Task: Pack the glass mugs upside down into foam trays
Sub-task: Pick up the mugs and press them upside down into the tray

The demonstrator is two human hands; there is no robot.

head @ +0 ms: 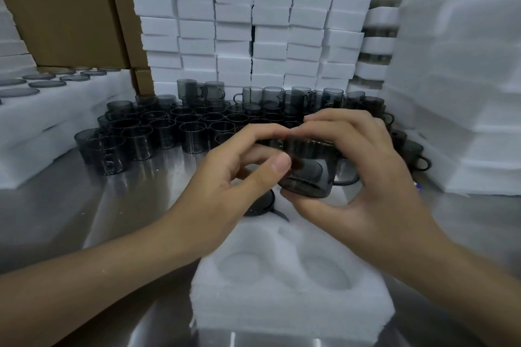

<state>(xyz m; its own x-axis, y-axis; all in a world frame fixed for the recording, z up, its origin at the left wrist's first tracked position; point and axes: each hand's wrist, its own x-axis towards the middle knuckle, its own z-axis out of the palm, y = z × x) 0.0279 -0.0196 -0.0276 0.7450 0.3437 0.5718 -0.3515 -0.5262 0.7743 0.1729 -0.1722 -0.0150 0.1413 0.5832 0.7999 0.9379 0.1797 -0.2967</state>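
Grips smoky mug, tilted, in right hand, thumb beneath and fingers curled over; pinches its near side with left hand. Holds it just above foam tray, second mug seated in a far recess. Beyond on steel table, crowded mugs before stacked foam.

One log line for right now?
left hand, right hand: grip mug | foam tray: two near pockets empty | seated mug: far pocket
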